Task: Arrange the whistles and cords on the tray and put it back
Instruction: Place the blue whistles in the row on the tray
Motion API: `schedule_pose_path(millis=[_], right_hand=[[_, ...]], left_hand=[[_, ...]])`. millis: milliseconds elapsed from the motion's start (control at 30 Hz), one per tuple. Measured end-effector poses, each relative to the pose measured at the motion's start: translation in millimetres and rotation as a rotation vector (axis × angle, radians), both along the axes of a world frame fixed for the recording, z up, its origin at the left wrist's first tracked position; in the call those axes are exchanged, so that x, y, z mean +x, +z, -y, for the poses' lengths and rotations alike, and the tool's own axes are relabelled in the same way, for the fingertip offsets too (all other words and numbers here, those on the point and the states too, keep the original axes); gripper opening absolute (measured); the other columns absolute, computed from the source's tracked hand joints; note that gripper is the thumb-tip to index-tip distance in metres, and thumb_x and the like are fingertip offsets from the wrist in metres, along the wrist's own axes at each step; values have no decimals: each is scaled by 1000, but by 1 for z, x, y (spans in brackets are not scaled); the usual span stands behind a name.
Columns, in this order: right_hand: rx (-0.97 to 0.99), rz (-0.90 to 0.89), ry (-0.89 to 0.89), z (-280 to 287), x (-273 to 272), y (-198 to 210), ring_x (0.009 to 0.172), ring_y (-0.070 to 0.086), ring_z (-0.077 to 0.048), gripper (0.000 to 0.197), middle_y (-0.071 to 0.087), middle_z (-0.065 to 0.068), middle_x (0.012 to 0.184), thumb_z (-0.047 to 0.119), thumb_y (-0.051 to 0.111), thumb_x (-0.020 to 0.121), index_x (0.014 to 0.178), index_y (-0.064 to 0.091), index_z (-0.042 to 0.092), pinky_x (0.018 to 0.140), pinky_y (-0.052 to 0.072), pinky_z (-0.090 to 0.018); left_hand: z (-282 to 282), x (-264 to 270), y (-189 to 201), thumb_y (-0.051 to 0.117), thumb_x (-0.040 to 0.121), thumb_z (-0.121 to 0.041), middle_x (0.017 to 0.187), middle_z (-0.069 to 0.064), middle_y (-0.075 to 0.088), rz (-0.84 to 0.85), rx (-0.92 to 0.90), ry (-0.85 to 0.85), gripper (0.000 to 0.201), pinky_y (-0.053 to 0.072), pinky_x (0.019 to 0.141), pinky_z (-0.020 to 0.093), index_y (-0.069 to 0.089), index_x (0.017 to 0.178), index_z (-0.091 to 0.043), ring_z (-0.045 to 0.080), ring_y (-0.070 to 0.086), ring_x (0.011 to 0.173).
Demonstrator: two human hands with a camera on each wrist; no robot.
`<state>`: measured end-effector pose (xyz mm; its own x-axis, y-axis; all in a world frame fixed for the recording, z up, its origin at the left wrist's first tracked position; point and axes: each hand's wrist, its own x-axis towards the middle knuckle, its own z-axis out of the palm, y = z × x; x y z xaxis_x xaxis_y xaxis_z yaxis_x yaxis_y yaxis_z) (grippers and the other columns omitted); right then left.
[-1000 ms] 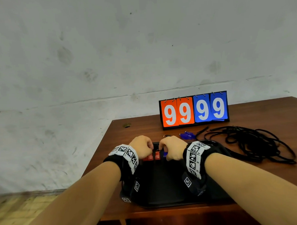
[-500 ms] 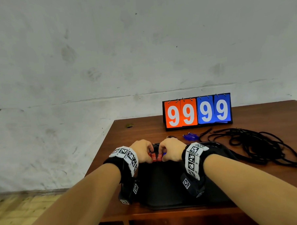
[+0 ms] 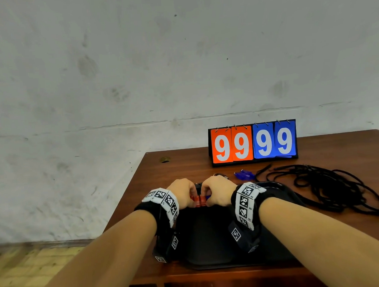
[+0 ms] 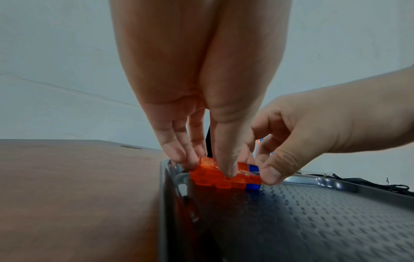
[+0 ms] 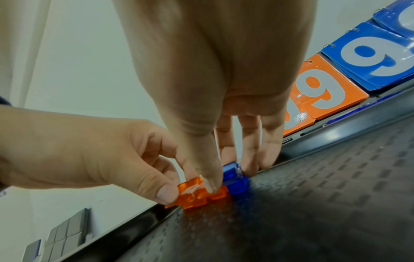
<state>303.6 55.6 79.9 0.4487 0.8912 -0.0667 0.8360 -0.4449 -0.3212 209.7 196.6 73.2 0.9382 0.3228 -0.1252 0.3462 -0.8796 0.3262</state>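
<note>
Both hands (image 3: 198, 195) pinch orange whistles (image 4: 220, 177), seemingly touching tray's (image 4: 313, 221) far edge

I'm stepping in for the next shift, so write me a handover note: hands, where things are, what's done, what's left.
Left hand: grips the orange whistles at the tray's far edge.
Right hand: also pinches the orange whistles, fingers beside a blue whistle next to them.
Done: orange whistles and one blue whistle sit side by side on the tray.
Left: another blue whistle and the black cords lie on the table, right of the tray in front of the scoreboard. Put them on the tray, then put it back.
</note>
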Motion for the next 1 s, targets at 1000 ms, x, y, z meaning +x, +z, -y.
schedule_pose_path(millis=[1000], right_hand=[[-30,-17,-18,-1,-3,3,102,59,-18,47,60,1,112,29,80,77,119,65,17,79,44,-25]], left_hand=[[0,-4,2,76,81,-20,108,-2,67,3,32,-49,29,52,84,28,72,110,-17,17,64,98]])
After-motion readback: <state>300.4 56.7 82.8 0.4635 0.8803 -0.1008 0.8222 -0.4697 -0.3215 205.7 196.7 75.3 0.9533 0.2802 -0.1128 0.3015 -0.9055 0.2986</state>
